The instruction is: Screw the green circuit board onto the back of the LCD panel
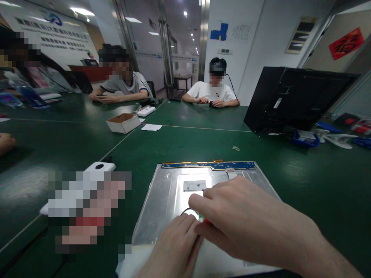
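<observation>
A silver metal panel, the back of a flat screen, lies on the green table in front of me, with a blue circuit strip along its far edge and a white label. My right hand rests over the panel's middle, fingers bent around a small red and green piece with thin dark wires. My left hand comes up from below, fingertips touching the same spot. What each hand grips is partly hidden.
A white device lies left of the panel. An open cardboard box and a paper slip sit further back. A black monitor stands at the right, blue trays beside it. Three people sit across and left.
</observation>
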Demonstrator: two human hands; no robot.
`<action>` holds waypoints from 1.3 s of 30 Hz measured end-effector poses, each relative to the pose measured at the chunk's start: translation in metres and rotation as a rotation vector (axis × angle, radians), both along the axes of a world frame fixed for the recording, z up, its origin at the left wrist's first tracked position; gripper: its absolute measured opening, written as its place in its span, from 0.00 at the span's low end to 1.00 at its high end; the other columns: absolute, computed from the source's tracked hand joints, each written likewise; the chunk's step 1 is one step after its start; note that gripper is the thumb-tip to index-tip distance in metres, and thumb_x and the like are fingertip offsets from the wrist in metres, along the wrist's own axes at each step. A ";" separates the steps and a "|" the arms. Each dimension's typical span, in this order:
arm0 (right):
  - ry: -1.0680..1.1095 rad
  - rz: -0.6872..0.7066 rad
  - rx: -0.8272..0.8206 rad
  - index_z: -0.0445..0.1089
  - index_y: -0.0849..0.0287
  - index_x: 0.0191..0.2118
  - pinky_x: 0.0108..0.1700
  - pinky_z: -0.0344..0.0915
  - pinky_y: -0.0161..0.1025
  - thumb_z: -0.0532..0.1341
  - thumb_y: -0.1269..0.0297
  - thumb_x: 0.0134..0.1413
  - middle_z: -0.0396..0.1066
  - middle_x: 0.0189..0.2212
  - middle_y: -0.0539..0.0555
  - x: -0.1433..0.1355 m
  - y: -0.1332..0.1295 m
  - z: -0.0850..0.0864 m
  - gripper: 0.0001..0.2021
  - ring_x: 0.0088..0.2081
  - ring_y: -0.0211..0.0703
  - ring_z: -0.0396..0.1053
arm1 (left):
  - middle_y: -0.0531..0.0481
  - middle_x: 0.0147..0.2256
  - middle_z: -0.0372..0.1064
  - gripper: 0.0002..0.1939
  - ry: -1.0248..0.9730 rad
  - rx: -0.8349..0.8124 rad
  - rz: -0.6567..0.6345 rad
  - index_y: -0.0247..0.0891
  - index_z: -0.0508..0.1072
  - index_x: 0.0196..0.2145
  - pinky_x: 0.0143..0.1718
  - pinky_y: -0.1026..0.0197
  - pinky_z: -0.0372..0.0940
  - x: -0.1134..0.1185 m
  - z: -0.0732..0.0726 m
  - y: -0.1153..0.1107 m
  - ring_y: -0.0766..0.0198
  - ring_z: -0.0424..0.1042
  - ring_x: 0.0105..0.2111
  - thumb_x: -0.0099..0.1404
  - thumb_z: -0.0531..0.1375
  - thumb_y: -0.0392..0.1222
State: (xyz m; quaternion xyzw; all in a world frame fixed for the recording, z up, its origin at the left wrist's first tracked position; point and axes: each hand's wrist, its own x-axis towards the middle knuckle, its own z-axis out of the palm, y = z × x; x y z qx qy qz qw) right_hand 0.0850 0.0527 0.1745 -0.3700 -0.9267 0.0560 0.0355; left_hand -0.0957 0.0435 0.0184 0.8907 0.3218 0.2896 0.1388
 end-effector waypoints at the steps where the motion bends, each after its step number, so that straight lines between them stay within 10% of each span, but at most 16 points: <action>1: -0.003 0.005 -0.001 0.64 0.55 0.37 0.24 0.43 0.38 0.59 0.66 0.60 0.71 0.28 0.48 0.000 0.000 0.000 0.02 0.25 0.40 0.65 | 0.46 0.34 0.72 0.08 -0.001 -0.004 -0.004 0.39 0.66 0.35 0.30 0.55 0.68 0.000 0.001 0.000 0.54 0.73 0.32 0.68 0.48 0.33; 39: -0.002 -0.015 -0.027 0.64 0.55 0.37 0.24 0.44 0.38 0.59 0.64 0.59 0.71 0.27 0.48 -0.001 -0.001 0.001 0.03 0.25 0.39 0.66 | 0.45 0.36 0.72 0.08 0.020 -0.010 0.003 0.40 0.66 0.38 0.32 0.56 0.68 -0.002 -0.003 0.000 0.55 0.73 0.35 0.66 0.49 0.32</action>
